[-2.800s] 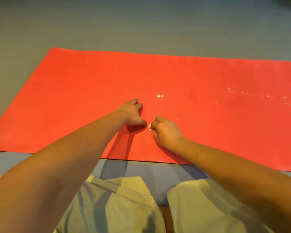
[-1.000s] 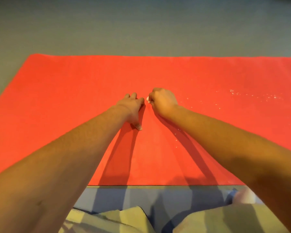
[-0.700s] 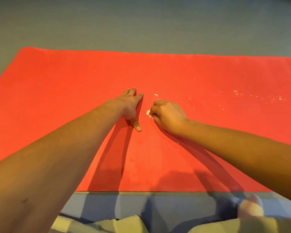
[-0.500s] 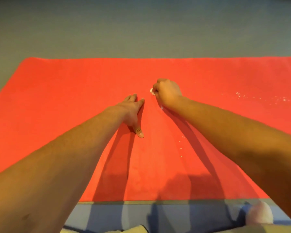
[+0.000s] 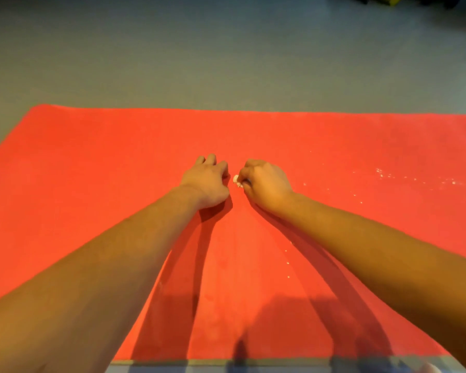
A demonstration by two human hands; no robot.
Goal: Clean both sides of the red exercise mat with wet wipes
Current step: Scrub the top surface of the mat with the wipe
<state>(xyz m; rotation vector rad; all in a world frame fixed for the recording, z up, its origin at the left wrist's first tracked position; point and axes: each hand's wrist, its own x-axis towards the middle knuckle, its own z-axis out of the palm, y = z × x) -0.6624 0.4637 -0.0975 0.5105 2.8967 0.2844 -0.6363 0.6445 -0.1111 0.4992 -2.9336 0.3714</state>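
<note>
While the grey floor (image 5: 226, 63) lies all round, the red exercise mat (image 5: 92, 170) is spread flat on it; left hand (image 5: 207, 183) rests on the mat, fingers curled, apparently holding nothing; just beside, right hand (image 5: 267, 184) pinches a small wadded wet wipe (image 5: 236, 180); white specks (image 5: 414, 180) lie rightward

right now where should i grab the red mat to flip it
Probably the near long edge of the red mat, from your side: it lies flat, so only its edges offer a hold, and this one is closest.
</note>
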